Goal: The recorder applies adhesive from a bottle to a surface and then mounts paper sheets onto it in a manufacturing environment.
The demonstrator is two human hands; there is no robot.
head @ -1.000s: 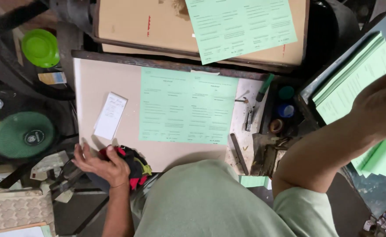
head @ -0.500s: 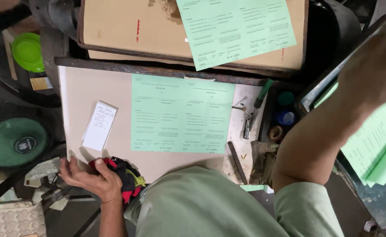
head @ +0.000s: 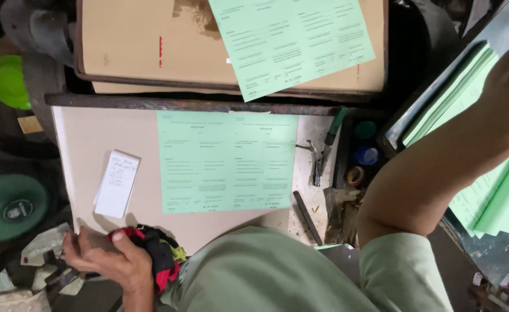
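- Here, the left hand rests on a red-and-black rag at the surface edge, fingers loosely curled over it.
- The right hand is out of frame; its fingers cannot be judged.
- A green sheet lies flat nearby.

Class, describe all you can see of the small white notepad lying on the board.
The small white notepad is an upright rectangle of white paper, tilted slightly clockwise, with faint handwritten lines near its top and the lower part blank. It lies flat on the pale board, left of the large green printed sheet and apart from it. A thin shadow shows along its lower edge. Nothing touches it; the left hand rests below it on a red and black cloth.
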